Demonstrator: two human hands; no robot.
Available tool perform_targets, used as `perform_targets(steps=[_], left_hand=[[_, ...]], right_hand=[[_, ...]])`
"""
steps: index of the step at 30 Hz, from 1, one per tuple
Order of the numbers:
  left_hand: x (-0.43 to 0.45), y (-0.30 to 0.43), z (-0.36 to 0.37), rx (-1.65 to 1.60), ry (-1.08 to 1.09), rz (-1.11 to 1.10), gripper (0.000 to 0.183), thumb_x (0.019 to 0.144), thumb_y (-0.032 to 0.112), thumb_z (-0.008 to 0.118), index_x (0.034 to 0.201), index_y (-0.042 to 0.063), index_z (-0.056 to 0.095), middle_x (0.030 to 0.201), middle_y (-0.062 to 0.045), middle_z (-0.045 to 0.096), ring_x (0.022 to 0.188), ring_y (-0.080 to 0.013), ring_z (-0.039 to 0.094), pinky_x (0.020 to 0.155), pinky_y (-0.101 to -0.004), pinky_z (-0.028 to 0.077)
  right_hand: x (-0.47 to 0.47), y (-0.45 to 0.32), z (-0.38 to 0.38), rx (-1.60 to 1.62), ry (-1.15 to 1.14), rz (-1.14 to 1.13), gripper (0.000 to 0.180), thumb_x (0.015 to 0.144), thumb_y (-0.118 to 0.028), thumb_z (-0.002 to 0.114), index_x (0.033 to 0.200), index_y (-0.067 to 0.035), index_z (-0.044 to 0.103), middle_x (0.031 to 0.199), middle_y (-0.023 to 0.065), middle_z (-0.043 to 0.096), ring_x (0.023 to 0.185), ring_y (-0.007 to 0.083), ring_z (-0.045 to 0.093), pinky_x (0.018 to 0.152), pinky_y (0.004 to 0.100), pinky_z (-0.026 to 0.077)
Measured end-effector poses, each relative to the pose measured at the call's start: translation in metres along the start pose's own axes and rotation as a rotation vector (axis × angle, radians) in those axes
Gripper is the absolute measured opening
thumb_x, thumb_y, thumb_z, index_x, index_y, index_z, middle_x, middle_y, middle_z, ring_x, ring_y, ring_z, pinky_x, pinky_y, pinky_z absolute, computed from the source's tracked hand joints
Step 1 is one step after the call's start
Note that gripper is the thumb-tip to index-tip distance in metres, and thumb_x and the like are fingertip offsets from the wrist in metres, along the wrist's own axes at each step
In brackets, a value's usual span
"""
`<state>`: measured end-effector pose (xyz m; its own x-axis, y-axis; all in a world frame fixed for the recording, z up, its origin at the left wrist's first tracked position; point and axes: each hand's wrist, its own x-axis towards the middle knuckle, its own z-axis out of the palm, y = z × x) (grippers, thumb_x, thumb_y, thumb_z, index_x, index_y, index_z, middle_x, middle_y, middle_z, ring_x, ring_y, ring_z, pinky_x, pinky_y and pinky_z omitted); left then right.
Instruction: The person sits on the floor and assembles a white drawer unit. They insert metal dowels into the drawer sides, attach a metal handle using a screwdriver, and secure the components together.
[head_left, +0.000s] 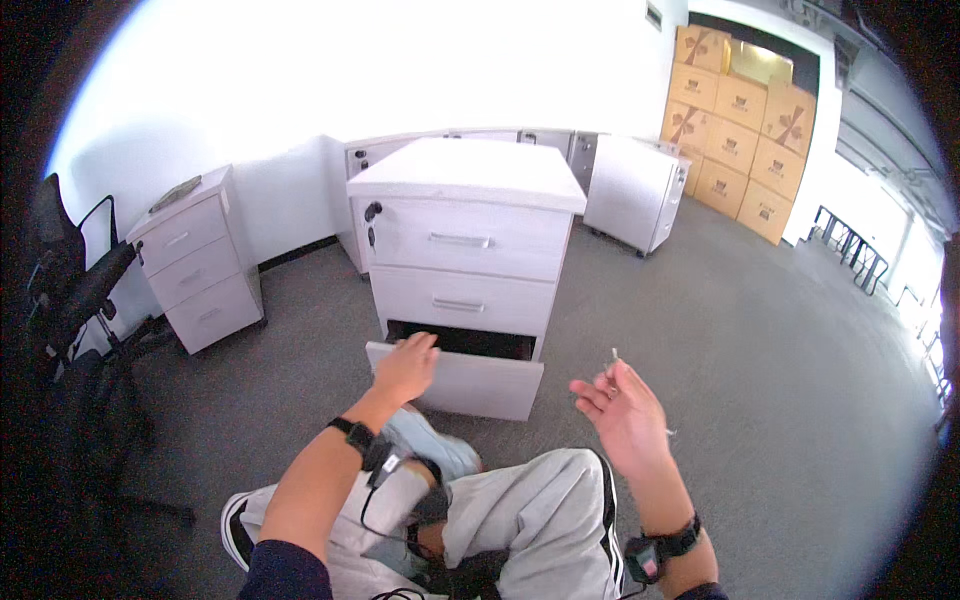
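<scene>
A white three-drawer cabinet (465, 255) stands before me, its bottom drawer (480, 382) pulled partly out and the two upper drawers closed. My left hand (409, 367) rests at the top edge of that drawer front, towards its left end; the fingertips are partly hidden, so a grip cannot be made out. To the right of the drawer, my right hand (626, 412) is raised over the floor, pinching a small, thin, pale item (615, 354) between thumb and forefinger. Its kind cannot be told. A key (371, 236) hangs below the lock at the cabinet's upper left.
Another drawer cabinet (199, 262) and a black office chair (90, 262) stand at left. More cabinets line the wall, one (634, 191) standing at right. Cardboard boxes (731, 139) are stacked at back right. My crossed legs (525, 517) are close below the open drawer.
</scene>
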<state>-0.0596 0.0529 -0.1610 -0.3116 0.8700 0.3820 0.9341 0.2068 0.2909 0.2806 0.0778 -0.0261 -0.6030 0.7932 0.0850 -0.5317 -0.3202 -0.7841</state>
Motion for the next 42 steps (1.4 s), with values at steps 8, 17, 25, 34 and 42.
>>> perform_targets(steps=[8, 17, 25, 34, 42], left_hand=[[-0.015, 0.057, 0.004, 0.138, -0.138, -0.15, 0.045, 0.093, 0.037, 0.032, 0.126, 0.008, 0.041, 0.134, -0.016, 0.037, 0.097, -0.0386, 0.056, 0.082, -0.0459, 0.046], [-0.066, 0.074, -0.025, 0.038, -0.184, -0.044, 0.031, 0.09, 0.027, 0.044, 0.115, 0.007, 0.045, 0.116, -0.016, 0.046, 0.079, -0.0373, 0.059, 0.064, -0.0444, 0.049], [-0.101, 0.088, -0.048, 0.046, -0.335, -0.11, 0.033, 0.087, 0.024, 0.049, 0.116, 0.01, 0.042, 0.116, -0.014, 0.043, 0.077, -0.0376, 0.059, 0.063, -0.0442, 0.05], [-0.129, 0.085, -0.05, -0.192, -0.218, -0.177, 0.034, 0.087, 0.022, 0.052, 0.117, 0.008, 0.045, 0.115, -0.015, 0.04, 0.072, -0.0252, 0.055, 0.063, -0.0336, 0.046], [-0.18, 0.076, -0.029, -1.302, -0.188, -0.988, 0.022, 0.095, 0.021, 0.042, 0.107, 0.004, 0.047, 0.085, -0.002, 0.052, 0.069, -0.01, 0.05, 0.063, -0.0222, 0.042]], right_hand=[[0.009, -0.002, -0.055, -0.001, -0.034, 0.061, 0.02, 0.093, -0.024, 0.044, 0.083, -0.007, 0.049, 0.069, 0.0034, 0.049, 0.066, 0.021, 0.054, 0.062, 0.0322, 0.044], [0.061, 0.045, -0.076, 0.001, -0.02, 0.169, 0.023, 0.093, -0.026, 0.045, 0.081, -0.007, 0.05, 0.069, 0.0023, 0.049, 0.064, 0.016, 0.051, 0.06, 0.0284, 0.041], [0.104, 0.073, -0.066, -0.285, -0.202, 0.136, 0.016, 0.088, -0.018, 0.055, 0.09, -0.003, 0.059, 0.07, -0.0005, 0.054, 0.063, 0.0072, 0.051, 0.059, 0.0216, 0.04], [0.105, 0.112, -0.075, -0.706, -0.292, 0.061, 0.015, 0.09, -0.014, 0.051, 0.093, 0.0, 0.056, 0.077, 0.0035, 0.059, 0.073, 0.0102, 0.058, 0.067, 0.0231, 0.046], [0.095, 0.129, -0.064, -0.845, -0.303, 0.03, 0.011, 0.087, -0.009, 0.054, 0.093, 0.0, 0.057, 0.081, 0.0053, 0.062, 0.075, 0.0106, 0.059, 0.069, 0.0236, 0.047]])
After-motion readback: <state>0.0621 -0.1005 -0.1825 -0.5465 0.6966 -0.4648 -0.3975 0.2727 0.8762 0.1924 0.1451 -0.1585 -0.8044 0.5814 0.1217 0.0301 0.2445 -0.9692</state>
